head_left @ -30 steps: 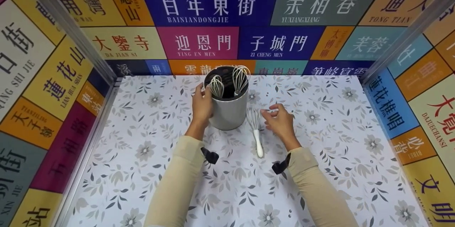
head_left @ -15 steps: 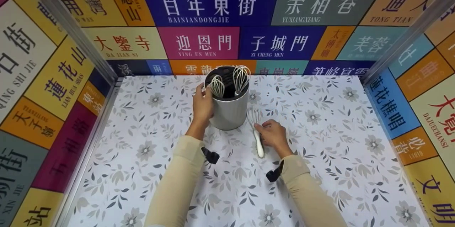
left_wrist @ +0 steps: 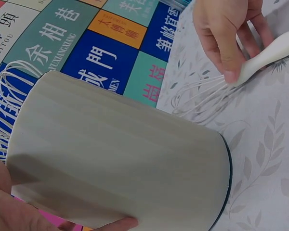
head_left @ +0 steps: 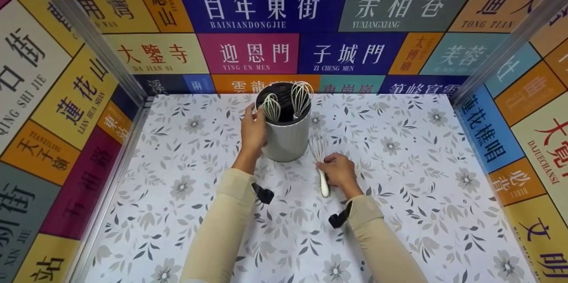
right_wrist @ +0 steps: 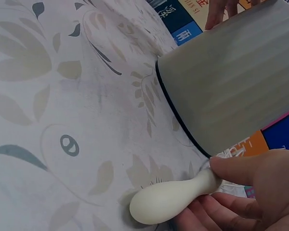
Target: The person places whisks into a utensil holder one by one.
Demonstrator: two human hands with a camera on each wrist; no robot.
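Note:
A grey-white cylindrical utensil holder (head_left: 286,143) with a black inner rim stands upright on the table. Two whisks, a smaller one (head_left: 272,109) and a larger one (head_left: 301,99), stand in it with their wire heads up. My left hand (head_left: 253,134) grips the holder's left side near the rim, one fingertip flat against its wall in the left wrist view. Right of the holder lies a third whisk with a white handle (right_wrist: 168,201), its wires toward the back. My right hand (head_left: 339,170) pinches this whisk where handle and wires meet, thumb on the near side.
A white cloth (head_left: 284,238) with grey leaves and flowers covers the table. Panels of colourful printed signs (head_left: 262,3) close off the back and both sides. Clear strips (head_left: 501,34) run along the corners.
My right hand has come down and left from beside the whisk's wires to its neck, and now pinches it. The left hand and the utensil holder have stayed in place.

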